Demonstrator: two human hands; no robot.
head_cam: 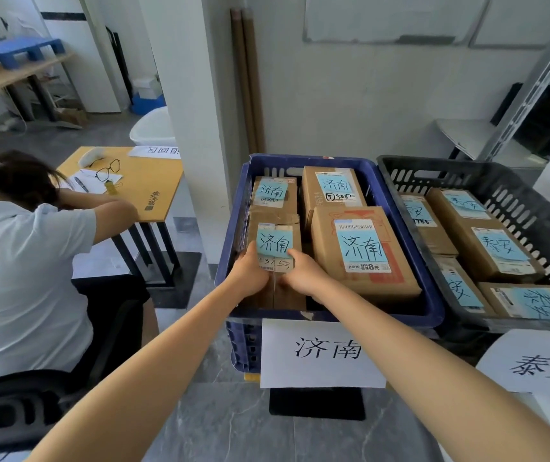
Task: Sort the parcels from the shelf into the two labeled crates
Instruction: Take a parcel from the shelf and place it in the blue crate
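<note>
View from above: two bare arms reach into a blue crate (431,315) whose front carries a white paper label (321,353) reading 济南. The left hand (250,270) and right hand (303,276) grip the near end of a small cardboard parcel (275,235). It sits at the crate's left side, just beside a larger parcel (325,248). Both thumbs press flat on its top face, either side of a blue sticky note (274,241) (also marked 济南). The other fingers curl over the near end and cannot be seen.

The parcel looks like a stiff, taped carton, probably light enough for this two-handed hold, with dry card that should not slip. Its side faces and bottom edges seem the safest places to grasp. The note looks only lightly stuck and is best left untouched.

Just to the right stands a black crate (466,168) holding parcels marked 泰安.
</note>
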